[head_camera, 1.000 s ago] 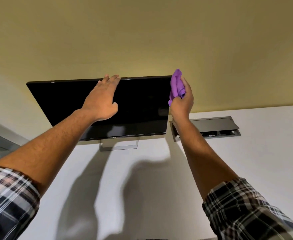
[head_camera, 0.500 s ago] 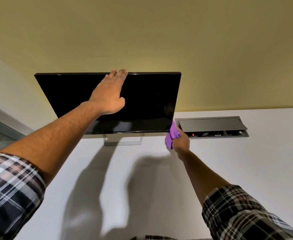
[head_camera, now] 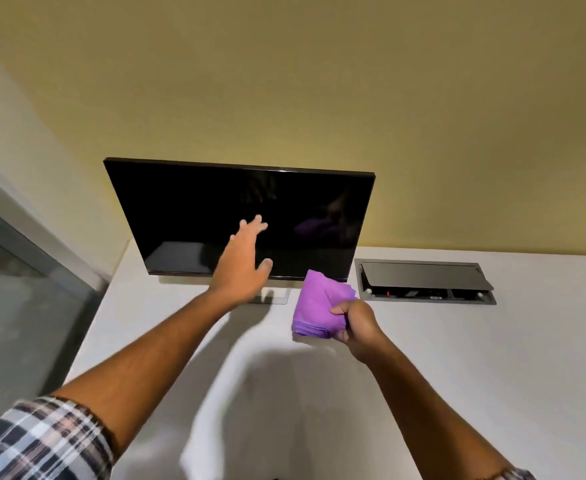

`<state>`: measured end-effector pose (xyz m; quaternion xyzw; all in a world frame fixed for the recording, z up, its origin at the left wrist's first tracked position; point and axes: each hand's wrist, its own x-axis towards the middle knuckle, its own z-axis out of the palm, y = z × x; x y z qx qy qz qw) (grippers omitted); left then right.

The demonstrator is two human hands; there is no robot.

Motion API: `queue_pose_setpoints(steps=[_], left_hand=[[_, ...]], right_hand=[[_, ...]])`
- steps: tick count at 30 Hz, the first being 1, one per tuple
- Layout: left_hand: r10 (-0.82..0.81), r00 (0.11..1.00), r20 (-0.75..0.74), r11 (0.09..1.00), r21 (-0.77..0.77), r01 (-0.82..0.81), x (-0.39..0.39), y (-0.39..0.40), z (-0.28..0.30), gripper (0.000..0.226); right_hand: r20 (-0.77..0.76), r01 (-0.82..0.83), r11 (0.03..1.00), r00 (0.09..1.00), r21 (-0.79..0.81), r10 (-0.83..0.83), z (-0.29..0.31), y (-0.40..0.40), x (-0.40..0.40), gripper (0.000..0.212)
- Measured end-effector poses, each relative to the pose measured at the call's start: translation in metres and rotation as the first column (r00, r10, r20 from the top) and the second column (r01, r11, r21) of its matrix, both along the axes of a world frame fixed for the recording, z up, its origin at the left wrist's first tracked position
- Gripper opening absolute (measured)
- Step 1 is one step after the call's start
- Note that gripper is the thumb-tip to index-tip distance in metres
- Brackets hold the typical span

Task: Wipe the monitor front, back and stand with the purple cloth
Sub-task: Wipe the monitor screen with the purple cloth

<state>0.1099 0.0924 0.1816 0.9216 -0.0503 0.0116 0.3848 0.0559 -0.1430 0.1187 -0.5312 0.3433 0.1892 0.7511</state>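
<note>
Left hand (head_camera: 241,263) has dropped from the monitor's (head_camera: 215,209) top edge, fingers spread before the screen. One monitor, long axis left-right, screen facing the person, on counter (head_camera: 458,358). Right hand (head_camera: 357,325) grips one purple cloth (head_camera: 317,306), lowered.

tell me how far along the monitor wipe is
Done: nothing provable; the monitor screen is dark, its back hidden. In hand: the right hand grips the purple cloth off the screen; the left hand reaches open. Left: unclear, perhaps the stand.

Left hand (head_camera: 241,265): we see fingers spread before the monitor (head_camera: 215,209).
Right hand (head_camera: 357,323): grips our folded purple cloth (head_camera: 316,311) above the desk (head_camera: 492,358).
</note>
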Motion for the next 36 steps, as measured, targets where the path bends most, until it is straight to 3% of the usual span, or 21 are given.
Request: queue_pose_setpoints(steps=[2,3,5,7,9,11,14,20,24,26,28,32,34,36], left_hand=[[0.045,0.941,-0.335,0.953,-0.270,-0.141,-0.013,0.003,-0.019,0.044],[-0.012,0.880,-0.475,0.907,-0.376,-0.190,-0.017,0.005,-0.024,0.030],[-0.161,0.789,-0.592,0.830,-0.514,-0.217,-0.025,0.011,-0.028,0.015],[-0.203,0.760,-0.618,0.746,-0.600,-0.289,-0.028,0.020,-0.027,0.018],[-0.144,0.787,-0.600,0.703,-0.621,-0.345,-0.028,0.028,-0.024,0.019],[-0.059,0.815,-0.576,0.711,-0.597,-0.370,-0.027,0.043,-0.020,0.017],[-0.004,0.844,-0.537,0.714,-0.593,-0.374,-0.025,0.072,-0.016,0.033],[0.203,0.884,-0.421,0.768,-0.491,-0.410,-0.033,0.144,-0.004,0.036],[0.520,0.830,-0.203,0.691,-0.472,-0.548,-0.034,0.182,0.018,0.039],[0.640,0.761,-0.107,0.633,-0.488,-0.601,-0.028,0.198,0.030,0.040],[0.711,0.703,-0.031,0.594,-0.508,-0.623,-0.017,0.213,0.042,0.043],[0.731,0.680,0.060,0.610,-0.504,-0.611,0.016,0.235,0.060,0.053],[0.711,0.698,0.087,0.634,-0.509,-0.582,0.035,0.240,0.065,0.055],[0.664,0.740,0.106,0.673,-0.515,-0.530,0.053,0.239,0.066,0.057]], right_hand=[[0.044,-0.049,0.997,0.998,0.064,0.046,0.008,0.014,0.003,0.044],[0.066,-0.091,0.993,0.994,0.078,0.086,0.011,0.022,0.005,0.041],[0.116,-0.178,0.979,0.979,0.101,0.166,0.017,0.038,0.008,0.039],[0.195,-0.252,0.961,0.954,0.115,0.227,0.023,0.058,0.012,0.037],[0.252,-0.299,0.951,0.929,0.078,0.271,0.031,0.076,0.018,0.032],[0.258,-0.341,0.939,0.906,-0.029,0.337,0.039,0.097,0.022,0.026],[0.238,-0.357,0.894,0.875,-0.270,0.421,0.053,0.122,0.029,0.021],[0.330,-0.194,0.798,0.836,-0.570,0.439,0.086,0.164,0.057,0.026],[0.466,-0.017,0.585,0.586,-0.811,0.663,0.123,0.201,0.072,0.028],[0.418,0.114,0.410,0.418,-0.905,0.807,0.139,0.222,0.082,0.036],[0.279,0.202,0.222,0.318,-0.954,0.906,0.151,0.242,0.097,0.049],[-0.038,0.227,-0.123,0.346,-0.966,0.938,0.159,0.267,0.131,0.068],[-0.128,0.176,-0.208,0.383,-0.962,0.915,0.155,0.270,0.139,0.078],[-0.151,0.157,-0.232,0.407,-0.960,0.901,0.150,0.271,0.142,0.085]])
